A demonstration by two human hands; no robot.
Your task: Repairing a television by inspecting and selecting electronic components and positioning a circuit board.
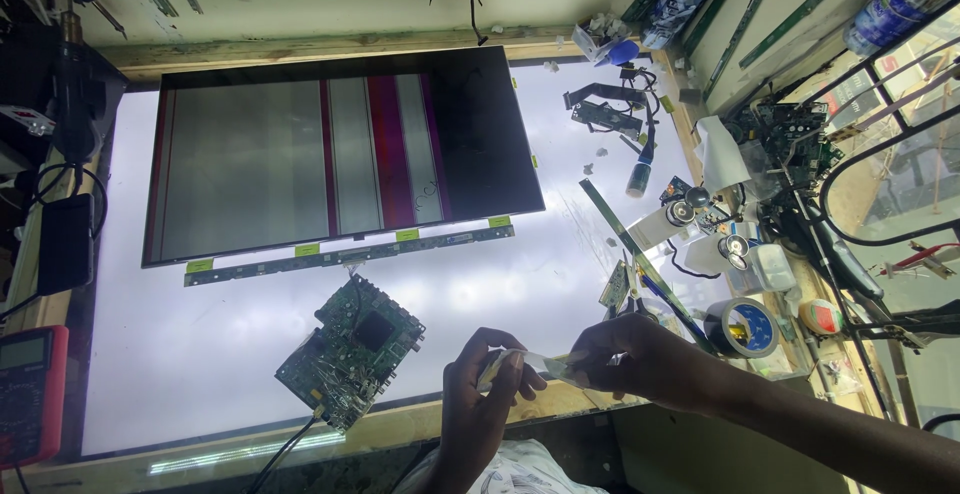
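Head view, looking down on a backlit tabletop.

Left hand at 6 o'clock of frame, fingers pinched together on one end of a thin pale strip, probably a flat cable or a piece of tape; too small to tell which. Right hand just to its 3 o'clock, fingers clamped on the other end. Strip is held in the air between both hands, over the near edge of the tabletop, touching nothing else that I can see.

Circuit board lies at 9 o'clock of the left hand, near but apart, with a dark cable leaving its lower corner. Display panel lies at 12 o'clock, showing grey and red vertical bands; its narrow driver strip runs along the panel's near edge. Multimeter at far 9 o'clock. Tape roll at 2 o'clock of the right hand, among crowded small parts.

Risks, judged:
- Strip creases or tears if the hands pull apart unevenly.
- Right forearm sits close to the tape roll and loose parts; a sweep could knock them.
- The panel's edge connections look fragile; a dropped tool or elbow there could damage them.
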